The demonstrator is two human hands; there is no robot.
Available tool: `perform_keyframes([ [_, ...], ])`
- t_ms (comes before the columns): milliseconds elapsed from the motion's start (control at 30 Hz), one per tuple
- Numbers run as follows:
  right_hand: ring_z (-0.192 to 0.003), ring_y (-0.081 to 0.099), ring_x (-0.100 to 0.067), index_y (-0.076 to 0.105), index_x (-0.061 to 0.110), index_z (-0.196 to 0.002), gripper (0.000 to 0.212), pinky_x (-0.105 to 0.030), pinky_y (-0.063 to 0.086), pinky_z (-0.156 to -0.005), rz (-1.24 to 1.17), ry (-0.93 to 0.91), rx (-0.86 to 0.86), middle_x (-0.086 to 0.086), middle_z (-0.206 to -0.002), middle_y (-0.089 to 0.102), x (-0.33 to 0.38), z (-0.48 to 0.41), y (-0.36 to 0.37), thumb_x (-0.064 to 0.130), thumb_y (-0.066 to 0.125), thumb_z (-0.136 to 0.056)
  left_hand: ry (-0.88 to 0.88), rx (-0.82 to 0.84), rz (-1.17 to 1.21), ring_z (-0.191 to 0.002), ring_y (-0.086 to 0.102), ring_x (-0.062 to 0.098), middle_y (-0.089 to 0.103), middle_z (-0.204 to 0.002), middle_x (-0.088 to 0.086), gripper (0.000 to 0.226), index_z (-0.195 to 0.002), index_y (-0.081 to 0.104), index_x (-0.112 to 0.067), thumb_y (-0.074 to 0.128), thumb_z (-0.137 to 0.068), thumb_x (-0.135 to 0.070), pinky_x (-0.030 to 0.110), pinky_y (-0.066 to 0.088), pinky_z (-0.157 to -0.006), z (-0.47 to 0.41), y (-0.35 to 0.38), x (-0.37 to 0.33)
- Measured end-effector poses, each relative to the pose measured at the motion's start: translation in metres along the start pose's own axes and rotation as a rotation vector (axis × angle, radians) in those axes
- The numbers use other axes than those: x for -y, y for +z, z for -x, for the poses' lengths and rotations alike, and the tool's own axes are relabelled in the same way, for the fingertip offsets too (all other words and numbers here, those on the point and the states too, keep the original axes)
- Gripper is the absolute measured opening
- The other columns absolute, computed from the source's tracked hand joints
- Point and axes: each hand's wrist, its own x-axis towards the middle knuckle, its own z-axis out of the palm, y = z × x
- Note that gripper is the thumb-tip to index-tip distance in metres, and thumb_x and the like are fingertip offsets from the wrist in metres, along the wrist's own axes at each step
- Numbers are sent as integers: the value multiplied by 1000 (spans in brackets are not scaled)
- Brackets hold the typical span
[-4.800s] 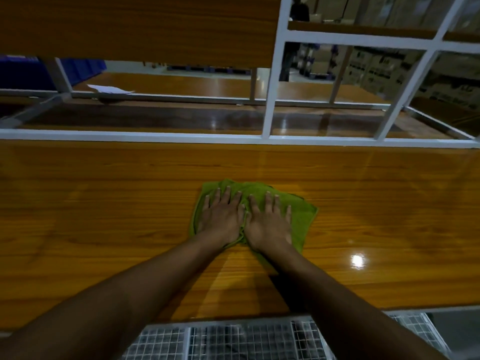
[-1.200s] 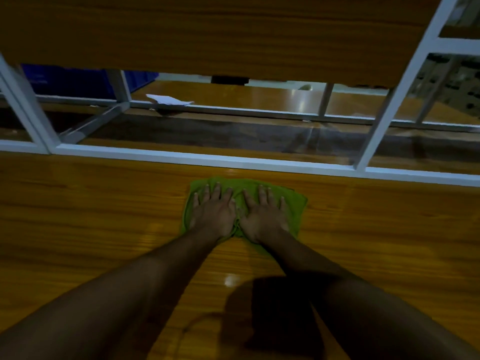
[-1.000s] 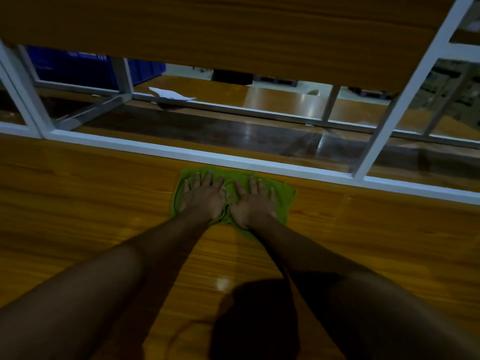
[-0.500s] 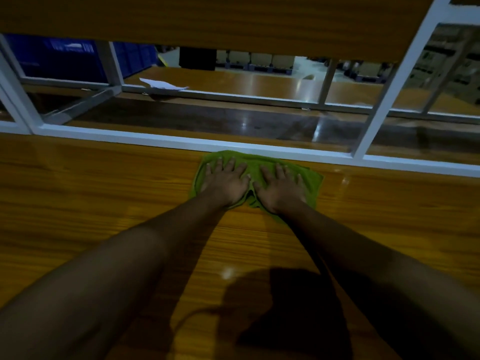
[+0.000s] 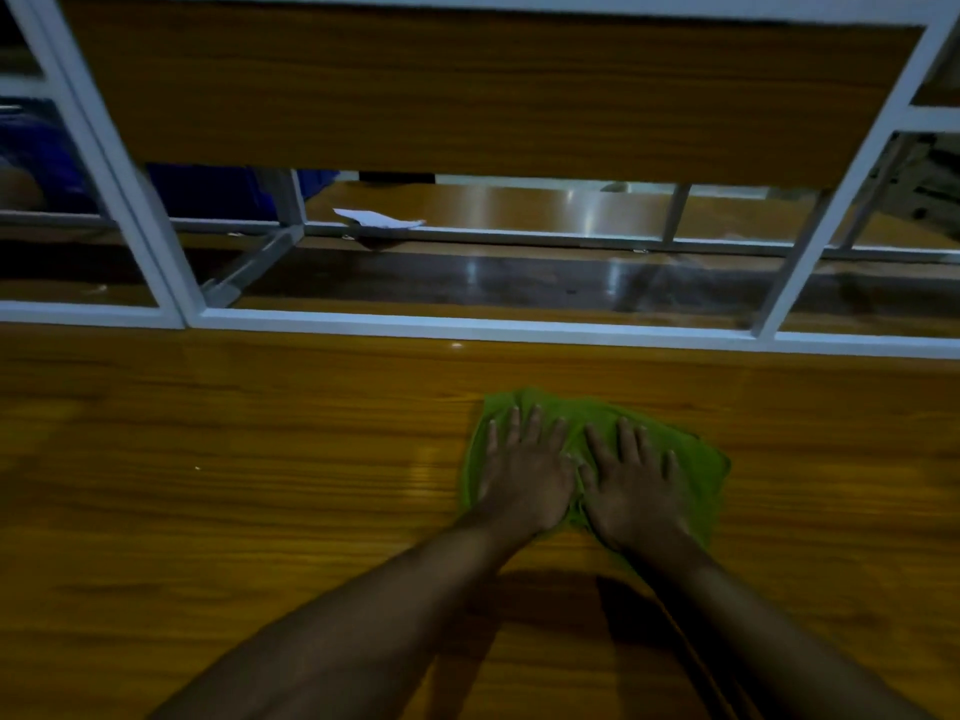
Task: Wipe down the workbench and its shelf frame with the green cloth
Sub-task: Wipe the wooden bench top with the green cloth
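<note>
A green cloth (image 5: 698, 467) lies flat on the glossy wooden workbench top (image 5: 234, 485), right of centre. My left hand (image 5: 524, 472) and my right hand (image 5: 636, 483) press down on it side by side, fingers straight and spread, pointing away from me. The hands cover most of the cloth; only its edges show. A white shelf frame rail (image 5: 467, 327) runs along the back of the bench, a little beyond the cloth, with white uprights (image 5: 130, 200) rising from it. A wooden shelf board (image 5: 467, 90) hangs above.
Behind the frame lies a second, darker bench surface (image 5: 493, 278). A white sheet of paper (image 5: 376, 219) rests on a farther wooden bench. Blue bins (image 5: 218, 192) stand at the back left. My shadow falls on the wood near my forearms.
Both hands have pulled the cloth back from the white rail toward me and to the right. The hands stay flat on the cloth throughout.
</note>
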Motion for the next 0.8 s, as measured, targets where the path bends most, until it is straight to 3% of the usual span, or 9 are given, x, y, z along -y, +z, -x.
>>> perform_keyframes([
  [67, -151, -8, -29, -1, 35, -157, 90, -56, -2, -118, -18, -23, 1, -9, -165, -8, 29, 13, 1, 66, -18, -73, -3, 12, -16, -150, -7, 29, -3, -164, 4, 62, -156, 8, -29, 8, -98, -50, 50, -5, -119, 22, -5, 24],
  [133, -151, -10, -29, 0, 35, -157, 96, -56, -4, -118, -34, -52, 5, -9, -165, -8, 57, 19, 2, 64, -22, -67, -7, 3, -35, -150, -7, 28, -4, -164, 3, 71, -155, 6, -31, -4, -90, -55, 49, -5, -120, 39, -11, 51],
  [267, -151, -12, -28, 0, 35, -157, 96, -56, -8, -118, -41, -119, 7, -8, -164, -9, 101, 12, 7, 64, -23, -68, -67, 35, -42, -149, -11, 25, -11, -163, 0, 57, -156, 1, -31, 12, -102, -48, 47, -6, -120, 48, -23, 91],
  [367, -150, -13, -28, 0, 35, -156, 90, -56, -7, -118, -47, -167, 22, -8, -164, -10, 120, -4, 6, 64, -21, -73, -118, 15, -25, -149, -13, 23, -11, -163, -1, 55, -155, 4, -33, 14, -103, -47, 45, -8, -120, 39, -26, 109],
  [500, -151, -11, -28, 2, 35, -157, 61, -56, -5, -118, -40, -204, 48, -8, -165, -9, 140, -33, 2, 56, 7, -100, -154, -30, -55, -150, -8, 25, -7, -164, 1, 56, -155, 6, -33, 15, -102, -48, 47, -5, -120, 17, -28, 136],
  [800, -151, -9, -29, 0, 33, -157, 60, -57, -6, -118, -15, -279, 48, -9, -165, -8, 172, -119, 3, 53, 10, -101, -282, -52, -120, -150, -2, 28, -3, -164, 2, 56, -156, 5, -31, 11, -102, -48, 49, 1, -120, -55, -35, 179],
])
